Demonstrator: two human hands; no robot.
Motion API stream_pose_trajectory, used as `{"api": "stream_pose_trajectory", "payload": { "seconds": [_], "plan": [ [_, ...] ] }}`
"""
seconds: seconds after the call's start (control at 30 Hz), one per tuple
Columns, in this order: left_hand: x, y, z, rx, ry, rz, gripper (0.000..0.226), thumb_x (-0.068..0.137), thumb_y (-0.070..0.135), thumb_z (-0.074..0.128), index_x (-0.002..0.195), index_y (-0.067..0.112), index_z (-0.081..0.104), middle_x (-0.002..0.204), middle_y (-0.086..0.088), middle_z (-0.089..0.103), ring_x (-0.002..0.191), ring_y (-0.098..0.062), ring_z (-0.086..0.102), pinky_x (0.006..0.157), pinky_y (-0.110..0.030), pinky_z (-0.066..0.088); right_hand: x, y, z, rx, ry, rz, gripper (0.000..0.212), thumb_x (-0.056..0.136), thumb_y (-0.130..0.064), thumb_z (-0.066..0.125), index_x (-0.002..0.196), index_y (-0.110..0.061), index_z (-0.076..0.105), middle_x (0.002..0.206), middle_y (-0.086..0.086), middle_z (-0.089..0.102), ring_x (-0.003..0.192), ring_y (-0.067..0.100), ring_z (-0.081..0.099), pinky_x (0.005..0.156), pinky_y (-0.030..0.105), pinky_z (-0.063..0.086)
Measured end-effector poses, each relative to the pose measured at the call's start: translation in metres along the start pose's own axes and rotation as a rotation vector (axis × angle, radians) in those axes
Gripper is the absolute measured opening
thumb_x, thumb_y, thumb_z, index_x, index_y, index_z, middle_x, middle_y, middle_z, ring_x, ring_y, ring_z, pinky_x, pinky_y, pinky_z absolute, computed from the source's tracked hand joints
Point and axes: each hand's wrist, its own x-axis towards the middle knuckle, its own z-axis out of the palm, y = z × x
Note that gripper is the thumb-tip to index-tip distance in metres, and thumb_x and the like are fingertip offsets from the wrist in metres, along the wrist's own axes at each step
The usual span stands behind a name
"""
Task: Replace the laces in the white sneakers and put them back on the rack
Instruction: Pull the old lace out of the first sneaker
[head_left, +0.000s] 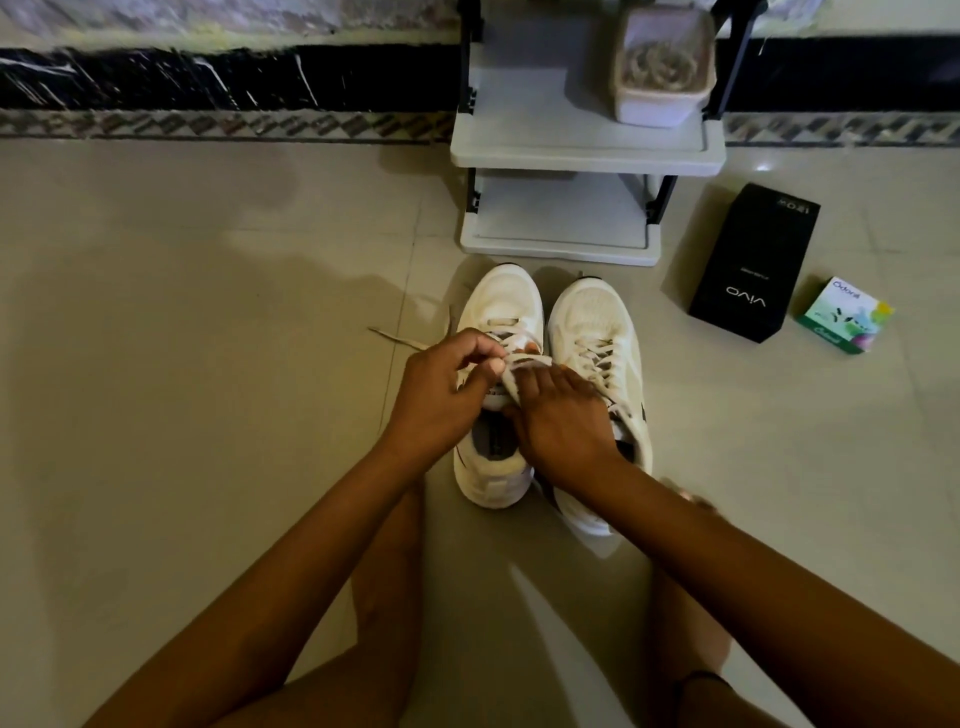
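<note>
My left hand (447, 387) pinches the lace (402, 341), right hand (563, 423) grips the tongue (511, 383); a hard yank might unthread it.

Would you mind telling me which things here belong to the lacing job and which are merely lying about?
Job: half-laced sneaker, loose lace, laced sneaker, shoe rack, left hand pinching the lace, right hand steadying that sneaker.
Lying about: black Vivo box, green Odonil box, plastic tub on the rack.

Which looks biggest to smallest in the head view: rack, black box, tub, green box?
1. rack
2. black box and tub: about alike, not ranked; the tub sits farther back
3. green box
</note>
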Motion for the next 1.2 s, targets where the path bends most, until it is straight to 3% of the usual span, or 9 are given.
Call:
{"api": "stream_pose_trajectory", "payload": {
  "seconds": [0.17, 0.3, 0.43, 0.5, 0.7, 0.83, 0.93, 1.07, 1.2],
  "plan": [
    [0.002, -0.011, 0.007, 0.541, -0.239, -0.013, 0.038, 0.092, 0.018, 0.054, 0.13, 0.022, 0.054, 0.137, 0.0, 0.05, 0.122, -0.021, 0.049, 0.098, -0.032, 0.042, 0.001, -0.005, -0.002, 0.134, 0.06, 0.031, 0.05, 0.092, -0.03, 0.048, 0.134, -0.002, 0.047, 0.129, 0.022, 0.055, 0.112, 0.039, 0.058, 0.093, 0.044, 0.047],
    [0.005, -0.01, 0.008, 0.498, -0.098, 0.037, 0.02, 0.09, 0.023, 0.056, 0.104, 0.018, 0.069, 0.113, -0.002, 0.066, 0.105, -0.021, 0.059, 0.086, -0.029, 0.044, 0.0, -0.003, -0.003, 0.087, 0.029, 0.028, 0.053, 0.099, -0.034, 0.04, 0.146, -0.012, 0.028, 0.148, 0.012, 0.037, 0.131, 0.03, 0.041, 0.108, 0.037, 0.032],
    [0.006, 0.002, 0.0, 0.096, -0.059, 0.012, 0.009, 0.082, 0.016, 0.065, 0.086, 0.016, 0.073, 0.09, 0.005, 0.07, 0.09, -0.013, 0.065, 0.084, -0.023, 0.049, 0.0, 0.0, -0.001, 0.011, -0.034, -0.006, 0.057, 0.1, -0.038, 0.033, 0.15, -0.016, 0.017, 0.157, 0.009, 0.019, 0.142, 0.026, 0.023, 0.115, 0.036, 0.019],
    [0.004, 0.009, -0.004, -0.001, -0.052, 0.006, 0.01, 0.083, 0.01, 0.067, 0.087, 0.018, 0.072, 0.087, 0.01, 0.068, 0.089, -0.006, 0.064, 0.084, -0.018, 0.047, -0.001, -0.001, -0.001, -0.037, 0.012, -0.003, 0.058, 0.099, -0.036, 0.04, 0.148, -0.008, 0.024, 0.151, 0.016, 0.031, 0.135, 0.033, 0.037, 0.109, 0.041, 0.031],
    [0.003, -0.002, 0.003, 0.437, -0.188, 0.005, 0.033, 0.087, 0.015, 0.063, 0.12, 0.018, 0.065, 0.13, -0.002, 0.058, 0.121, -0.021, 0.049, 0.1, -0.029, 0.038, -0.001, -0.005, -0.006, 0.032, 0.027, -0.004, 0.058, 0.091, -0.038, 0.028, 0.131, -0.004, 0.053, 0.133, 0.021, 0.054, 0.118, 0.034, 0.057, 0.096, 0.043, 0.046],
    [0.004, -0.005, 0.008, 0.451, -0.082, 0.013, 0.02, 0.087, 0.017, 0.062, 0.103, 0.015, 0.072, 0.114, -0.006, 0.067, 0.111, -0.024, 0.057, 0.094, -0.03, 0.041, -0.003, -0.003, -0.001, 0.113, -0.019, 0.008, 0.053, 0.09, -0.035, 0.036, 0.123, -0.001, 0.059, 0.123, 0.024, 0.06, 0.106, 0.038, 0.063, 0.087, 0.047, 0.05],
    [0.009, 0.001, 0.004, 0.241, -0.087, 0.009, 0.016, 0.078, 0.019, 0.066, 0.091, 0.015, 0.075, 0.099, -0.003, 0.071, 0.101, -0.018, 0.062, 0.091, -0.028, 0.046, -0.005, -0.001, -0.003, 0.143, 0.046, 0.026, 0.045, 0.087, -0.027, 0.052, 0.119, 0.003, 0.06, 0.117, 0.025, 0.063, 0.099, 0.04, 0.065, 0.083, 0.048, 0.052],
    [0.007, 0.009, -0.003, -0.05, -0.063, -0.048, 0.014, 0.083, 0.009, 0.067, 0.094, 0.017, 0.073, 0.096, 0.005, 0.07, 0.098, -0.007, 0.064, 0.093, -0.021, 0.047, -0.004, -0.001, -0.005, 0.13, 0.082, -0.019, 0.049, 0.096, -0.029, 0.048, 0.138, -0.005, 0.043, 0.138, 0.02, 0.048, 0.123, 0.036, 0.05, 0.102, 0.043, 0.04],
    [0.008, -0.01, 0.0, 0.231, -0.175, -0.034, 0.032, 0.083, 0.013, 0.068, 0.114, 0.016, 0.068, 0.126, -0.002, 0.061, 0.119, -0.018, 0.054, 0.103, -0.03, 0.039, -0.001, 0.0, -0.002, 0.05, 0.047, -0.008, 0.051, 0.099, -0.037, 0.038, 0.144, -0.014, 0.033, 0.148, 0.01, 0.038, 0.135, 0.027, 0.037, 0.109, 0.036, 0.031]
  ]
}}
